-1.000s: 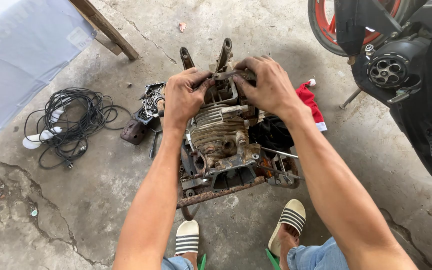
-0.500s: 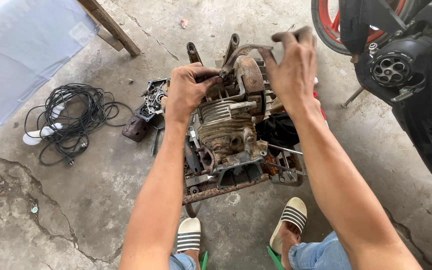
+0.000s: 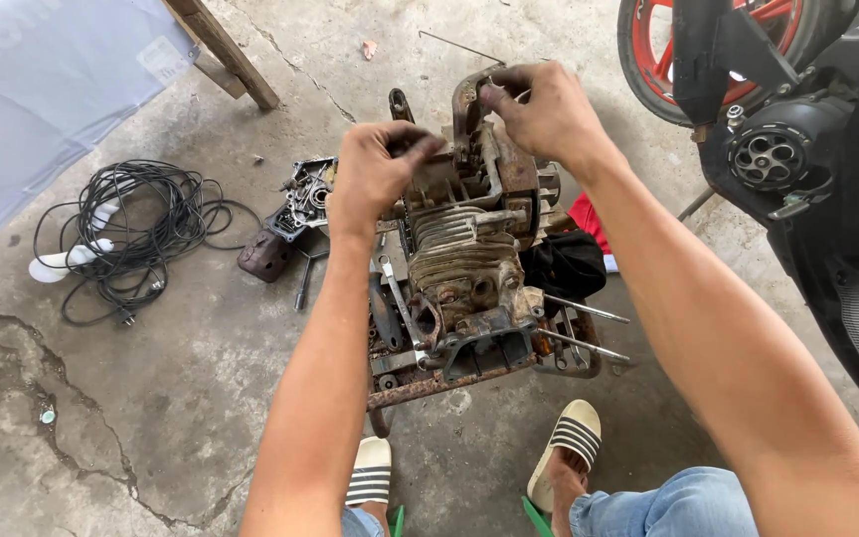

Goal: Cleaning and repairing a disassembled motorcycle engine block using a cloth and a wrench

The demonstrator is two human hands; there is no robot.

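Far L: coiled black cable point(image 3: 136, 234) on concrete floor point(image 3: 151, 418), then a loose engine cover point(image 3: 302, 199) just beside the rusty engine block point(image 3: 464, 288), which sits centre-frame on a rusty frame point(image 3: 429, 386) ahead of 2 striped sandals. L hand point(image 3: 375, 174) is curled, fingers point(image 3: 412, 149) pressed together on the block's top edge; whether it grips a separate part cannot be told. R hand point(image 3: 544, 109) is above the block's far end, fingertips pinching a small metal piece at the rusty bracket point(image 3: 469, 104), w/ a motorcycle point(image 3: 797, 159) far R.
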